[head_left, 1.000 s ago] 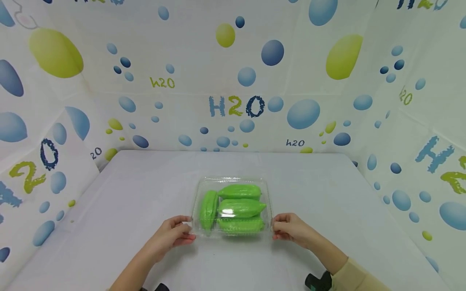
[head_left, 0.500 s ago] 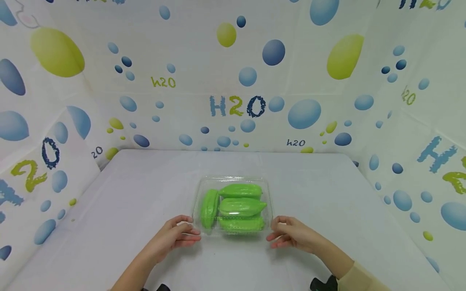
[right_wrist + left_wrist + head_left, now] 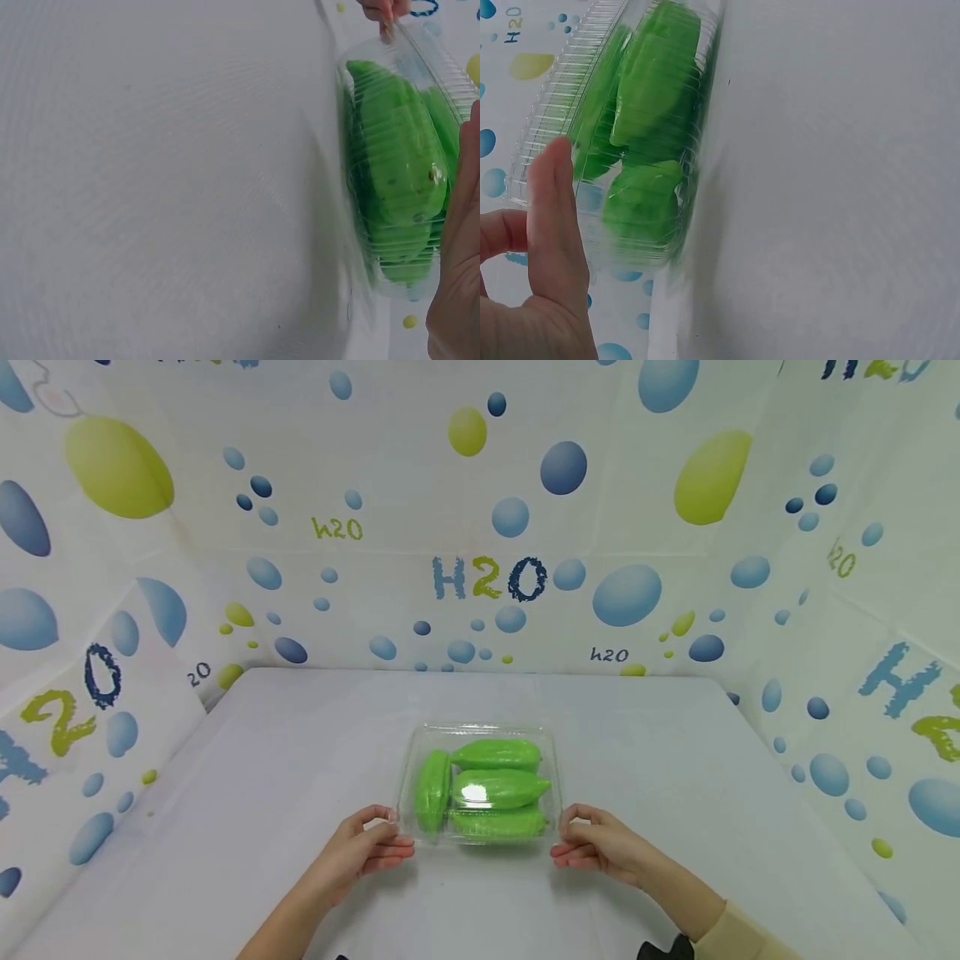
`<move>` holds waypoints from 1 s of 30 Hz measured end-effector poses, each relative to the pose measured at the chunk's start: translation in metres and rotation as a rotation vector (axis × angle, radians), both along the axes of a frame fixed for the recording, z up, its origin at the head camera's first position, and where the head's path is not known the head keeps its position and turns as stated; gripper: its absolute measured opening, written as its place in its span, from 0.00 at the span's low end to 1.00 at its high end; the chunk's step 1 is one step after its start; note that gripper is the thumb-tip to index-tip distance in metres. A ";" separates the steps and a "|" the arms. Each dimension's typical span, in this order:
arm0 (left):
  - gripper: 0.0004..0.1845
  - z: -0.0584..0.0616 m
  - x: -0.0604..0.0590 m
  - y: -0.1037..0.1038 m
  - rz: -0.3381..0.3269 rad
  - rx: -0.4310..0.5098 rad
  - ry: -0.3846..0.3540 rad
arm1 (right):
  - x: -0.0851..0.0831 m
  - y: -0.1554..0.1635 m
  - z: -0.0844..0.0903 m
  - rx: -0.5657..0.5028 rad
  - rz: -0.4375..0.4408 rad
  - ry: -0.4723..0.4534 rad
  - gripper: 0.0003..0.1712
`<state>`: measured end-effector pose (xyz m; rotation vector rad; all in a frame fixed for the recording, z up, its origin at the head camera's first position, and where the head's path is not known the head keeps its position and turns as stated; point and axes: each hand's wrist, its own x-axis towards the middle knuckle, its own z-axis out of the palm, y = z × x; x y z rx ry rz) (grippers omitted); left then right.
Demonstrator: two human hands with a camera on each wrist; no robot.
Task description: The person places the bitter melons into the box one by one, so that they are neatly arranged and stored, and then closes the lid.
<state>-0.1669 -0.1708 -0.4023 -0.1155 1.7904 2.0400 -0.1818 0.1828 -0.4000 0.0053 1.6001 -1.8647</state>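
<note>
A transparent plastic clamshell box (image 3: 483, 727) stands mid-table with its lid down. Inside lie several glossy green, elongated, ridged vegetables (image 3: 501, 788): one upright at the left, the others crosswise. My left hand (image 3: 360, 847) pinches the box's rim at the near left corner, its lower fingers reaching under the front. In the left wrist view the thumb (image 3: 557, 225) runs straight up against the ribbed rim. At the near right corner my right hand (image 3: 607, 843) pinches the rim between thumb and forefinger. The forefinger tips are partly hidden behind the box edge.
A white cloth covers the table (image 3: 300, 743). Behind and to both sides hangs a white curtain (image 3: 405, 468) printed with blue and green dots and H2O lettering. A black strap piece (image 3: 666, 947) shows by the right wrist.
Half a second ago the right fingers were spread at the corner; now they close on the rim. Both hands' lower fingers reach further under the front than a second ago. The box stays nearly in place.
</note>
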 end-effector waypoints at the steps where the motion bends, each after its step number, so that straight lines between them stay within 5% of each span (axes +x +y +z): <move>1: 0.12 0.000 0.000 0.000 0.009 -0.004 0.000 | 0.000 0.000 0.000 -0.009 -0.001 0.002 0.05; 10: 0.08 -0.003 0.002 0.001 0.005 0.029 -0.002 | 0.001 -0.003 0.001 -0.007 -0.048 -0.013 0.05; 22: 0.17 0.001 0.000 -0.002 -0.031 -0.055 -0.002 | -0.002 0.003 -0.001 0.034 0.023 0.009 0.02; 26: 0.21 0.004 0.000 -0.004 -0.075 -0.138 0.013 | -0.003 0.005 0.001 0.107 0.048 0.041 0.05; 30: 0.25 0.021 -0.002 -0.009 -0.102 -0.311 0.026 | -0.006 0.011 0.007 0.184 0.094 0.094 0.17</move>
